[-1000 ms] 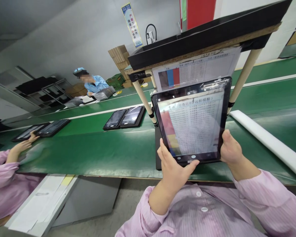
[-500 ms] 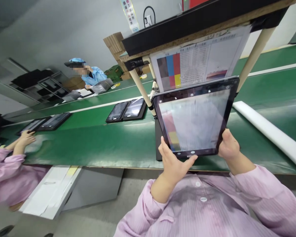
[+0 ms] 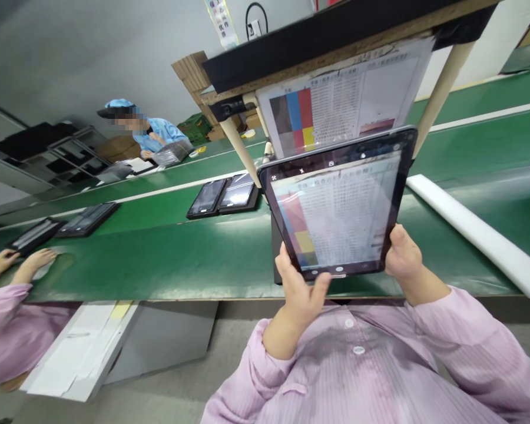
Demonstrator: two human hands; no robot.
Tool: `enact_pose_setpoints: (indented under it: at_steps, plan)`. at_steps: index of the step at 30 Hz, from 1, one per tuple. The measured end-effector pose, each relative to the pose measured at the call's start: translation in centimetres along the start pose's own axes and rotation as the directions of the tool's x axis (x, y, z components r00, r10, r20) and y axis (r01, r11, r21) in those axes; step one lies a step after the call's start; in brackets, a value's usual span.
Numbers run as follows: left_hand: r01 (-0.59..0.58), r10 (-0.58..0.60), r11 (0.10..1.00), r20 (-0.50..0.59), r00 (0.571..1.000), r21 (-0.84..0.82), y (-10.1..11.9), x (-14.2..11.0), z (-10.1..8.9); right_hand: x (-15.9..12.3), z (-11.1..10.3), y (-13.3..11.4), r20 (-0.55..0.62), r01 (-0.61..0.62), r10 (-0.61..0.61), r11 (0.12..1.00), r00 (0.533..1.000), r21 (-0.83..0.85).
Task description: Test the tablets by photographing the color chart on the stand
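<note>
Tilted up in front of me is a black tablet (image 3: 347, 218), its lit screen showing a camera view of a printed chart. My left hand (image 3: 301, 290) grips its lower left corner, thumb near the bottom edge and fingers behind. At the lower right edge my right hand (image 3: 404, 254) is closed on the frame, its fingers partly hidden behind it. Beyond the tablet a printed chart (image 3: 335, 97) with colour blocks and rows of text hangs under a black-edged shelf. Part of a dark flat object (image 3: 276, 250) shows on the bench behind the tablet's left side.
The green bench (image 3: 168, 259) carries two tablets (image 3: 224, 195) in black trays and two more (image 3: 86, 219) further left. A long white foam strip (image 3: 472, 232) lies on the right. One co-worker's hands (image 3: 37, 259) are at the far left; another person in blue (image 3: 159, 138) sits opposite.
Text on the tablet's screen has become sharper. My left thumb has drawn back from the screen's bottom edge. At the far left, the co-worker's hands have shifted and a tablet there has moved.
</note>
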State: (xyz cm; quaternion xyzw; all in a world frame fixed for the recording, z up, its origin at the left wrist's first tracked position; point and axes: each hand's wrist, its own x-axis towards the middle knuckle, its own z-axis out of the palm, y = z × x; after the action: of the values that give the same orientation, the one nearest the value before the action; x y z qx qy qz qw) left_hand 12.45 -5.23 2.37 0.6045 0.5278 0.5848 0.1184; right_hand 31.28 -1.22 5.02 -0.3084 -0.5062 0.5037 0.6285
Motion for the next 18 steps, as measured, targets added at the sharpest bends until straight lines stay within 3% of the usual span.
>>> enact_pose_setpoints:
  at_steps: [2,4,6,10,13,16,18]
  plan:
    - [0.201,-0.195,0.936,0.049,0.98,-0.288,-0.1,1.1,-0.8,-0.4,0.1,-0.3,0.02,0.003,-0.003,1.0,1.0,-0.015]
    - [0.4,-0.374,0.77,0.157,0.914,-0.496,0.0,2.3,-1.4,-0.9,0.3,-1.0,0.046,0.042,-0.04,0.998,0.998,-0.053]
    - [0.521,-0.452,0.603,0.279,0.847,-0.604,0.3,3.2,-1.8,-1.1,0.6,-2.0,0.102,0.133,-0.119,0.981,0.988,-0.144]
    - [0.595,-0.489,0.391,0.389,0.781,-0.702,0.6,3.3,-1.5,-0.3,0.8,-4.7,0.308,0.367,-0.258,0.848,0.916,-0.382]
    - [0.592,-0.481,0.319,0.412,0.774,-0.74,0.2,2.8,-1.0,0.9,0.4,-6.0,0.362,0.464,-0.308,0.722,0.88,-0.514]
    - [0.612,-0.499,0.287,0.431,0.752,-0.737,-0.4,2.4,-0.9,1.6,-0.1,-6.0,0.324,0.439,-0.298,0.661,0.898,-0.608]
    - [0.641,-0.548,0.276,0.43,0.717,-0.716,-0.7,2.1,-0.8,2.0,-0.4,-5.2,0.282,0.365,-0.237,0.685,0.93,-0.63]
